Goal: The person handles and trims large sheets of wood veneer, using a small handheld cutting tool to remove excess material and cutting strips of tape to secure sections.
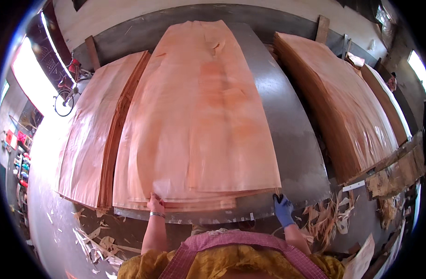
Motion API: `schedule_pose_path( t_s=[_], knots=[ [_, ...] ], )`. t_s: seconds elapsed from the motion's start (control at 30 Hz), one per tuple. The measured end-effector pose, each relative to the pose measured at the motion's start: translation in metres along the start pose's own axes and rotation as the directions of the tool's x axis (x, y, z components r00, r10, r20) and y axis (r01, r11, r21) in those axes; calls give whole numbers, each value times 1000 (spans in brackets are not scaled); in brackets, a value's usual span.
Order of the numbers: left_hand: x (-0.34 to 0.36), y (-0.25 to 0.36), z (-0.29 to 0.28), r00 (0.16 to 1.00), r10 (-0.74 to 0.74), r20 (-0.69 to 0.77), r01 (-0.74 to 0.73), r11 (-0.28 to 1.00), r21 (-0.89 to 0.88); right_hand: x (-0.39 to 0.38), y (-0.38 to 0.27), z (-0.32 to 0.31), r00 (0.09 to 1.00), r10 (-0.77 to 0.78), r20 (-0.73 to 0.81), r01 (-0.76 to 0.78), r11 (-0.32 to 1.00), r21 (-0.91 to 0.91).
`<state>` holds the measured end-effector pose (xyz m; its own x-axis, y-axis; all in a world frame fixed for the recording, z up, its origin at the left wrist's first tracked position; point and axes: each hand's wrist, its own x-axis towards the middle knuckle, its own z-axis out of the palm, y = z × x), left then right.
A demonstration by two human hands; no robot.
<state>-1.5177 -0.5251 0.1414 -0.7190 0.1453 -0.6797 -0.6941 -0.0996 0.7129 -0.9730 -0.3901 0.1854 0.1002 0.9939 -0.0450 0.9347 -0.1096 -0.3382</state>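
Pink apron (241, 238) at the table's near edge (213, 216): left hand (155, 205) pinching veneer (199, 144); right hand (283, 211), grip indeterminate; even tension advisable.

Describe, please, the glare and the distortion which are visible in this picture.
In the head view, the opening at left is burned white, glare streaks the left stack of sheets, the grey table shows bowed edges, and the corners go black.
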Motion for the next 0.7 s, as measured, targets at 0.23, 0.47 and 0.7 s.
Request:
schedule_pose_path(
  t_s=[0.23, 0.47, 0.7],
  knots=[
    [6, 5, -5, 998, 26, 54, -28, 999, 39, 20, -52, -21, 999, -15, 32, 14, 999, 45],
    [9, 4, 4, 998, -13, 67, 12, 1000, 19, 39, -21, -20, 999, -34, -15, 37, 923, 383],
    [14, 4, -6, 997, 2, 81, -11, 994, 112, 41, 41, -56, 971, 187, 149, -238, 813, 532]
  ],
)
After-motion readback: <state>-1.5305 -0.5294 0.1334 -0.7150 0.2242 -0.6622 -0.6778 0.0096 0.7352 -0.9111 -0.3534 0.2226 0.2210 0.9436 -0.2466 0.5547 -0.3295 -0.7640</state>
